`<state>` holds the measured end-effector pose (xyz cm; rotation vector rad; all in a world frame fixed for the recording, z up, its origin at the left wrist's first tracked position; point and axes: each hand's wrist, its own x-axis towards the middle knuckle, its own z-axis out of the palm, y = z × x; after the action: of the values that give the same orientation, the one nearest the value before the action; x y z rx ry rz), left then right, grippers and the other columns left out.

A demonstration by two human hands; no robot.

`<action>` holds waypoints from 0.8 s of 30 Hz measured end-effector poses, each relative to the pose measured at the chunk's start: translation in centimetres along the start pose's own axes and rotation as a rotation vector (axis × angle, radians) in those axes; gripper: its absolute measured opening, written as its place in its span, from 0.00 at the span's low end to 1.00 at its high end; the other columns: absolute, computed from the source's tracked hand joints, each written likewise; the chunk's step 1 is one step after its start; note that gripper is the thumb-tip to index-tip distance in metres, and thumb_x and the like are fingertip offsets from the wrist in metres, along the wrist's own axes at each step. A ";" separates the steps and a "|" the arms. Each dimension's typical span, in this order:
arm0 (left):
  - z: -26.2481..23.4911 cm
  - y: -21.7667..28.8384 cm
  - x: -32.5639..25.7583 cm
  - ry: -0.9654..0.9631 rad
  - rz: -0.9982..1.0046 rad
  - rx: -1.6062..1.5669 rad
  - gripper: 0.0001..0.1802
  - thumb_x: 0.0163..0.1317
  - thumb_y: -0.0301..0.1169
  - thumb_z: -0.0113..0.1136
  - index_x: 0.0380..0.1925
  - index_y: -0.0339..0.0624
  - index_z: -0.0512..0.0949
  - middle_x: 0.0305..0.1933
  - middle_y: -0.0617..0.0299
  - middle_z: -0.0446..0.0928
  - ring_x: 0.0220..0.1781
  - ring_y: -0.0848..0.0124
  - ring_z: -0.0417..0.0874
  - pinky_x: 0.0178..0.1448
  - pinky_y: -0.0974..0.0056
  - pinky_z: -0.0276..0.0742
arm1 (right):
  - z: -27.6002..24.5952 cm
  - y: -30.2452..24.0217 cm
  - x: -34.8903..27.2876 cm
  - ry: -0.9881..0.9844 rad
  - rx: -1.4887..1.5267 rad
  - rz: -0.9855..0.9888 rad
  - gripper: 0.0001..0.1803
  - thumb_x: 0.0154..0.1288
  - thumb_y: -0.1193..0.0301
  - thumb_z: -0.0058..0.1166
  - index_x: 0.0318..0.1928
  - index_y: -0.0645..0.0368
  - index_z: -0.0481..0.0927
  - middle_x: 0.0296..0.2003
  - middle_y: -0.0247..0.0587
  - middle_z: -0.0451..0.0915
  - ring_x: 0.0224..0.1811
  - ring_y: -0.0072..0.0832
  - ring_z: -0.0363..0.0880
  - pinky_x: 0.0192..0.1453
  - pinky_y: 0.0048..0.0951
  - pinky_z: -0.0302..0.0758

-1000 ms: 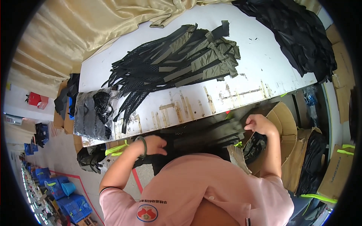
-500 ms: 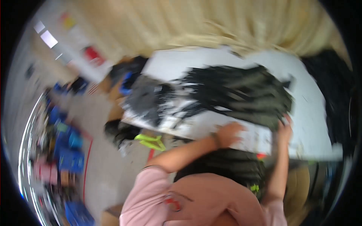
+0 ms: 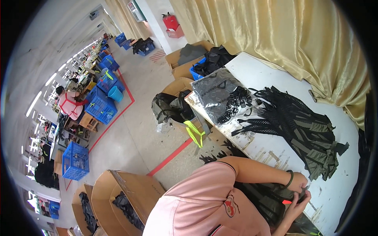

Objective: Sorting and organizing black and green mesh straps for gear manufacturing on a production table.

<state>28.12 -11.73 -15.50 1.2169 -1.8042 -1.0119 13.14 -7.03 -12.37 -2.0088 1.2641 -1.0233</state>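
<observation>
Pinching a dark strap piece (image 3: pixel 289 196) between both sets of fingers, I am keeping my left hand (image 3: pixel 298 182) and my right hand (image 3: pixel 296 204) pressed close together at the near edge of the white table (image 3: pixel 256 74), right against my body, so the work is staying steady over my lap. Lying just beyond my hands, the big pile of black and olive webbing (image 3: pixel 303 129) is filling the middle of the table, leaving me only a bare strip along the near edge for moving.
</observation>
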 end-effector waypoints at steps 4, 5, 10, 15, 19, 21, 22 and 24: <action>-1.1 -0.6 -0.8 -0.046 -0.009 -0.080 0.15 0.40 0.35 0.70 0.25 0.40 0.76 0.26 0.57 0.78 0.30 0.61 0.80 0.33 0.60 0.74 | -1.3 -0.4 1.1 -0.141 -0.024 0.207 0.18 0.65 0.78 0.43 0.56 0.62 0.63 0.38 0.44 0.71 0.42 0.30 0.70 0.50 0.24 0.67; -0.9 -1.0 -1.0 -0.035 -0.021 -0.035 0.16 0.38 0.36 0.71 0.24 0.40 0.76 0.25 0.57 0.78 0.29 0.61 0.80 0.33 0.60 0.74 | -1.4 -0.8 1.3 -0.184 -0.097 0.166 0.18 0.65 0.78 0.43 0.55 0.61 0.64 0.36 0.45 0.72 0.39 0.29 0.71 0.46 0.25 0.68; -1.1 -1.5 -1.8 -0.081 -0.036 0.024 0.17 0.35 0.37 0.74 0.21 0.41 0.76 0.24 0.57 0.78 0.29 0.61 0.80 0.33 0.61 0.74 | -1.6 0.1 2.1 -0.311 -0.144 -0.120 0.12 0.65 0.76 0.46 0.49 0.63 0.72 0.30 0.52 0.78 0.30 0.34 0.77 0.38 0.28 0.72; -0.8 -0.5 -2.8 -0.102 -0.001 0.104 0.16 0.36 0.38 0.73 0.19 0.43 0.75 0.22 0.58 0.77 0.27 0.59 0.79 0.31 0.58 0.72 | -1.9 0.2 2.9 -0.392 -0.120 -0.130 0.08 0.65 0.75 0.47 0.32 0.67 0.75 0.22 0.52 0.76 0.22 0.33 0.74 0.30 0.29 0.69; -0.3 1.6 -4.5 -0.018 0.232 0.095 0.15 0.39 0.36 0.70 0.20 0.45 0.71 0.19 0.60 0.74 0.26 0.56 0.77 0.29 0.55 0.68 | -2.2 2.3 3.2 -0.351 -0.125 0.015 0.12 0.65 0.74 0.46 0.25 0.66 0.70 0.17 0.40 0.70 0.19 0.24 0.65 0.25 0.28 0.64; -0.6 2.4 -5.3 -0.018 0.204 0.096 0.15 0.41 0.35 0.69 0.20 0.44 0.70 0.20 0.60 0.74 0.26 0.57 0.77 0.30 0.56 0.68 | -1.4 4.7 2.6 -0.313 0.276 0.169 0.14 0.65 0.73 0.45 0.22 0.63 0.65 0.17 0.28 0.64 0.22 0.17 0.60 0.25 0.25 0.59; -0.9 2.6 -5.6 -0.027 0.183 0.095 0.14 0.43 0.35 0.68 0.21 0.44 0.70 0.20 0.59 0.74 0.27 0.58 0.77 0.30 0.56 0.68 | -0.8 4.7 2.3 -0.309 0.276 0.173 0.14 0.65 0.73 0.45 0.22 0.63 0.65 0.17 0.28 0.64 0.22 0.17 0.60 0.25 0.25 0.59; -0.9 2.6 -5.7 -0.040 0.118 0.033 0.13 0.46 0.35 0.66 0.21 0.44 0.70 0.21 0.59 0.74 0.27 0.58 0.77 0.31 0.56 0.68 | -0.3 4.3 1.1 -0.157 0.650 0.512 0.12 0.64 0.73 0.44 0.22 0.61 0.66 0.21 0.24 0.66 0.26 0.16 0.62 0.29 0.22 0.60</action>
<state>29.59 -5.84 -13.56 1.1032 -1.9071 -0.9487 11.03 -9.78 -15.17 -1.1683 1.0907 -0.8536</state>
